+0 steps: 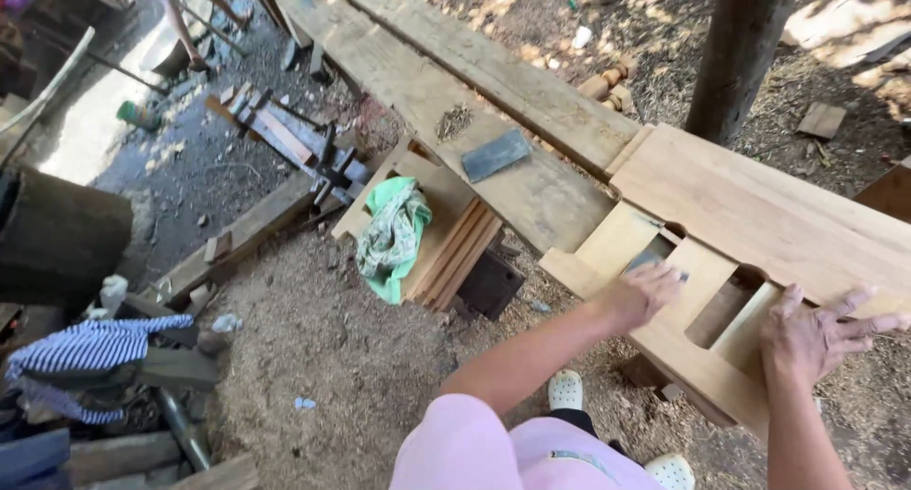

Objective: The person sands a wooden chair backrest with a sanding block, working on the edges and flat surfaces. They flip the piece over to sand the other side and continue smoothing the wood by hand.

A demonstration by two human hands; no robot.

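Note:
A pale wooden frame [759, 224] with rectangular cut-outs lies across long planks in front of me. My left hand [638, 294] presses a small grey piece of sandpaper [653, 259] against a crosspiece of the frame, with the fingers curled over it. My right hand [814, 333] lies flat on the frame's near right part, fingers spread, holding nothing.
A grey abrasive sheet [495, 154] rests on the long plank [455, 92]. A green cloth [391, 234] drapes over a stack of boards [454, 248]. A dark post [740, 54] stands behind the frame. A striped cloth [85, 350] and scrap wood lie left on the sawdust ground.

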